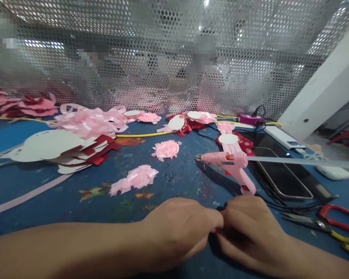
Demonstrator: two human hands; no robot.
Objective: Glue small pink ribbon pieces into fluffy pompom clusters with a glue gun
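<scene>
Near the front edge of the blue table, my left hand (178,228) and my right hand (250,228) meet, fingers curled in and pressed together. Whatever lies between the fingertips is hidden. Just beyond my right hand a pink glue gun (228,161) lies on its side, its nozzle pointing left and a long glue stick (302,161) coming out of its back. A ruffled pink ribbon piece (135,179) and a round pink ruffled piece (166,150) lie beyond my left hand.
White and red cutouts (54,149) and looped pink ribbon (90,120) lie left. Ruffled pieces with white ovals (177,123) line the back by a perforated metal screen (174,58). A phone (283,174), cables, a power bank (282,136) and scissors (317,223) are at right.
</scene>
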